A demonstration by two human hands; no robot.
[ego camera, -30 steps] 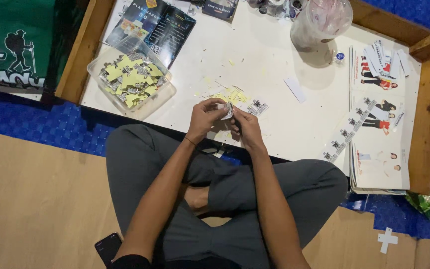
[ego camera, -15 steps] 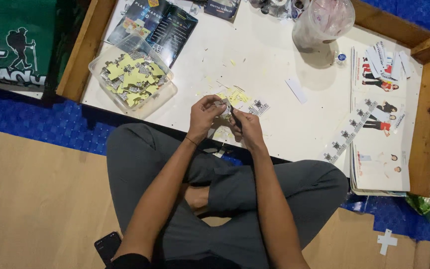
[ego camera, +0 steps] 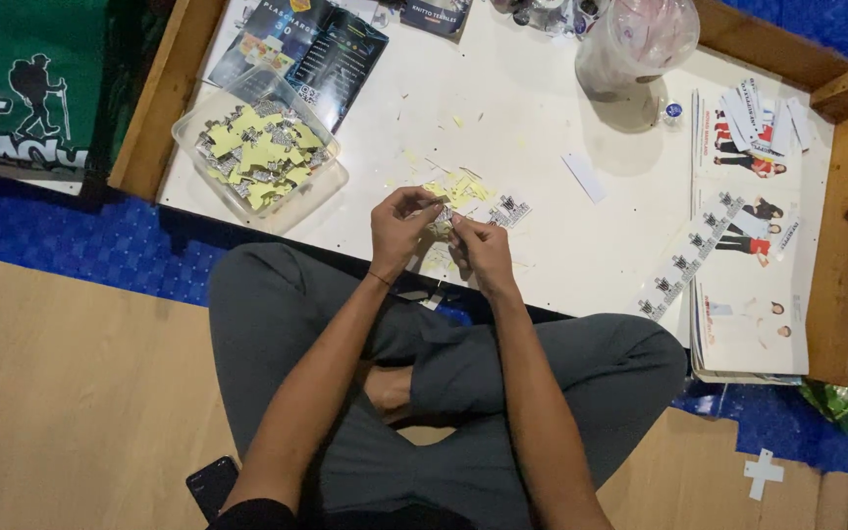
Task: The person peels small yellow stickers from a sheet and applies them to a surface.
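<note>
At the near edge of the table (ego camera: 542, 128), just above the crossed legs, a small printed sticker piece (ego camera: 443, 218) is pinched between both hands. The left hand (ego camera: 399, 228) is closed on it from the left with thumb and fingertips, and the right hand (ego camera: 483, 250) is closed on it from the right, so both grips are narrow and set on the same scrap. Little of the piece is seen; most of it is covered by the fingertips, and whether the backing is being peeled cannot be told.

A tear is judged the main risk, since so small a piece is being pulled between two tight grips. A slip is also likely, and the piece could be lost among the loose yellow scraps (ego camera: 458, 186) lying just beyond the hands, or dropped off the near edge onto the lap.

A little farther right, a small barcode label (ego camera: 508, 209) is seen lying flat. Farther left, a clear plastic tray (ego camera: 259, 149) heaped with yellow and grey pieces is noted. To the right, a strip of barcode labels (ego camera: 684, 263) is laid across printed sheets (ego camera: 753, 294). At the far edge, a clear plastic jar (ego camera: 637, 44) is seen standing upright.
</note>
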